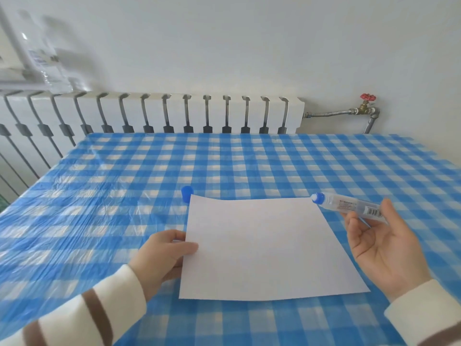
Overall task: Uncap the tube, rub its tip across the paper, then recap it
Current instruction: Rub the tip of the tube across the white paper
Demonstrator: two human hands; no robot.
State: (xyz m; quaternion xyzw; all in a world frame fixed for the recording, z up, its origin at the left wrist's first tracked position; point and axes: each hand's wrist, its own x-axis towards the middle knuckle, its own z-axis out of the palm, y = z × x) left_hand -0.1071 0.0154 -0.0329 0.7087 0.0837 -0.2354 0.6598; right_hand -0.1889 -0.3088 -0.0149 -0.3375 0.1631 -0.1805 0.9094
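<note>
- The right hand [381, 245] pinches the tube [349, 204] between thumb and fingers, uncapped, its tip hanging over the far right corner of the paper [264, 248].
- The left hand [164, 253] grips the paper's left edge, thumb on top.
- The blue cap [187, 193] stands on the counter [249, 166] just beyond the far left corner.
- Risk: the glossy cloth looks slippery, so a light hold may let the sheet skid or crease under the stroke.
- Risk: a shifting sheet could knock the cap rolling.
</note>
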